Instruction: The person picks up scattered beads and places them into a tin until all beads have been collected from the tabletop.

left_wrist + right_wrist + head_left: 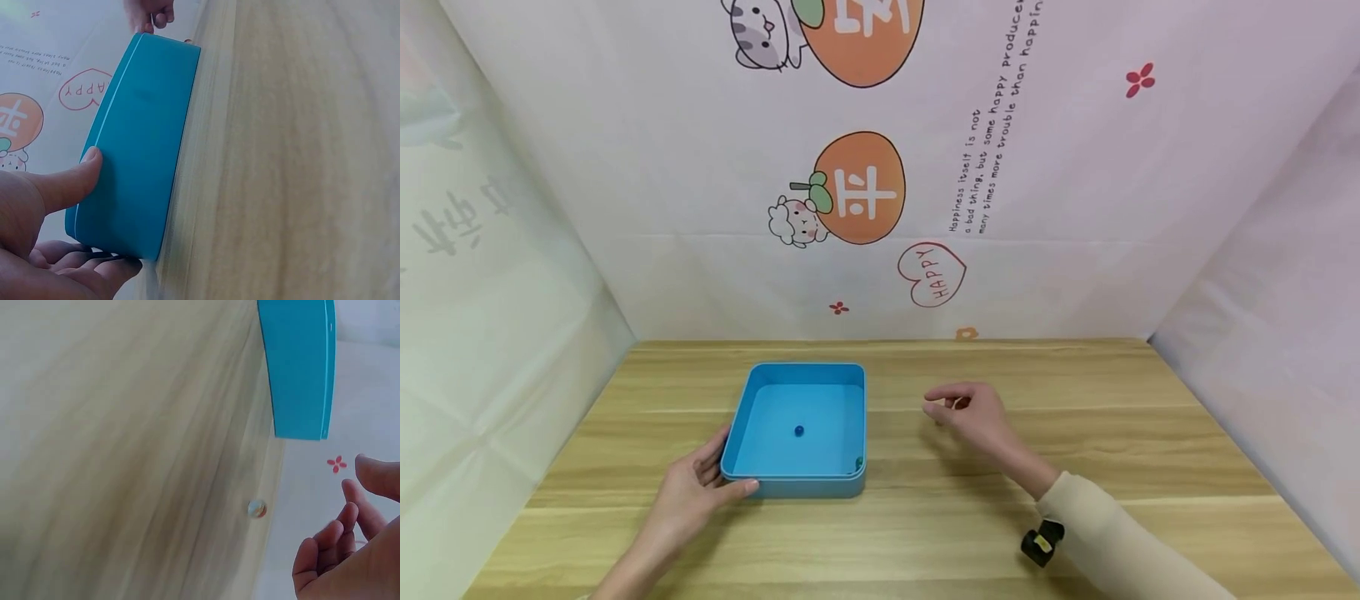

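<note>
A square, open-topped blue box (797, 487) sits on the wooden table, left of the middle. My left hand (688, 492) grips its near left corner; the thumb presses the front wall, and the other fingers wrap the left side. Inside are a dark blue marble (799, 431) near the middle and a green marble (859, 462) in the near right corner. To the right of the box, my right hand (973, 417) hovers above the table with fingers loosely bent and a gap between thumb and index finger. A clear marble (257, 509) lies on the table below it.
White printed cloth (1037, 283) rises behind the table (925, 542), with more cloth at the left and right sides. A black device with a yellow label (1041, 542) hangs at the right wrist, beside the cream sleeve (1120, 533).
</note>
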Action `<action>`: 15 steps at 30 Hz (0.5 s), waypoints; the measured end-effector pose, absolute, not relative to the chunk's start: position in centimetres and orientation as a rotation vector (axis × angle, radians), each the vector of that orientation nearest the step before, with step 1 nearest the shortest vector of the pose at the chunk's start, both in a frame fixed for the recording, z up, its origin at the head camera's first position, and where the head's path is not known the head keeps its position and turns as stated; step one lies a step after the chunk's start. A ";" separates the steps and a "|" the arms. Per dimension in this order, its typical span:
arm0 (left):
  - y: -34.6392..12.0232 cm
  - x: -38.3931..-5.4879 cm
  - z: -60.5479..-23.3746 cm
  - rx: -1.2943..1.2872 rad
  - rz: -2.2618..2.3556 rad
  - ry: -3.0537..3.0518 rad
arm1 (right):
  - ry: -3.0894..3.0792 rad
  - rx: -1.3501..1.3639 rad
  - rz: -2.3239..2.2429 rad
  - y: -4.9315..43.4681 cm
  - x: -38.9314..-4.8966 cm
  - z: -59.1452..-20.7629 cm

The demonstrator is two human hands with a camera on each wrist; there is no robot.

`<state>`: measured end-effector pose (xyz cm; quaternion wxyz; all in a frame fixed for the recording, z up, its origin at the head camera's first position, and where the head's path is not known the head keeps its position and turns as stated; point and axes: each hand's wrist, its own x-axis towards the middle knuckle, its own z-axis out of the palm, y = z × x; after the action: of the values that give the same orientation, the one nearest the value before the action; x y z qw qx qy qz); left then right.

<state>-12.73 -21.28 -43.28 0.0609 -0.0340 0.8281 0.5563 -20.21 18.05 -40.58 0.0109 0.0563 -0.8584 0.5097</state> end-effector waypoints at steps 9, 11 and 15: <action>-21.3 -12.7 -43.0 -0.080 1.705 2.504 | -2.688 0.122 1.640 20.2 -19.9 -40.9; -21.4 -12.6 -43.0 -0.080 1.708 2.500 | -2.697 0.105 1.651 20.4 -19.9 -41.1; -21.5 -12.5 -43.1 -0.080 1.708 2.504 | -2.719 0.070 1.661 20.8 -19.8 -41.4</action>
<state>-12.52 -21.46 -43.08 0.0546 -0.0262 0.8245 0.5626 -19.84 20.83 -41.45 -0.0224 0.0218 -0.8530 0.5210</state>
